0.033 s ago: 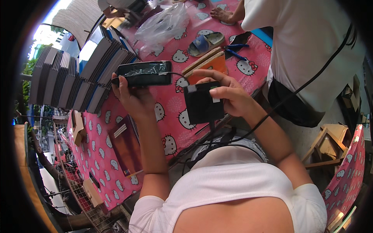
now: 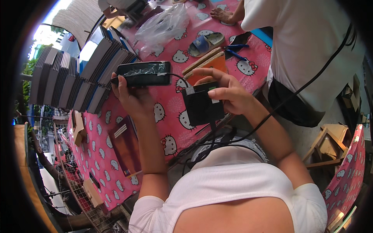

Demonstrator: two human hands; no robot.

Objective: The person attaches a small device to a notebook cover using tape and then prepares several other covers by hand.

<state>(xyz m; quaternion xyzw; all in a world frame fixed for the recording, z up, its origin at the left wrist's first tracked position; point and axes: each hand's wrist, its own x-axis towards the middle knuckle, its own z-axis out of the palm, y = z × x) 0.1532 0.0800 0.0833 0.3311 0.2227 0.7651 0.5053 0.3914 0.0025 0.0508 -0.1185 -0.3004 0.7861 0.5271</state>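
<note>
My left hand [image 2: 134, 95] grips a dark, rounded, phone-like device [image 2: 144, 79] from its left end. Shiny clear tape or film lies across its face. A short black cable [image 2: 179, 76] runs from its right end to a flat black square box [image 2: 202, 106]. My right hand [image 2: 232, 93] pinches that box at its upper right corner, thumb on the front face near a small white label. Another cord leaves the box's lower edge toward my waist. Both devices are held up above the pink table [image 2: 171, 128].
Stacked spiral-bound notebooks [image 2: 87, 77] stand at the left. Beyond my hands lie an orange-covered block [image 2: 211, 64], a slipper [image 2: 206, 43], blue-handled pliers [image 2: 236, 52] and a plastic bag [image 2: 163, 25]. A person in white [image 2: 299, 50] stands at right, one hand [image 2: 223, 15] on the table.
The black box in my right hand has tilted slightly, and the cable between the two devices bows a little more. My left hand stays where it was.
</note>
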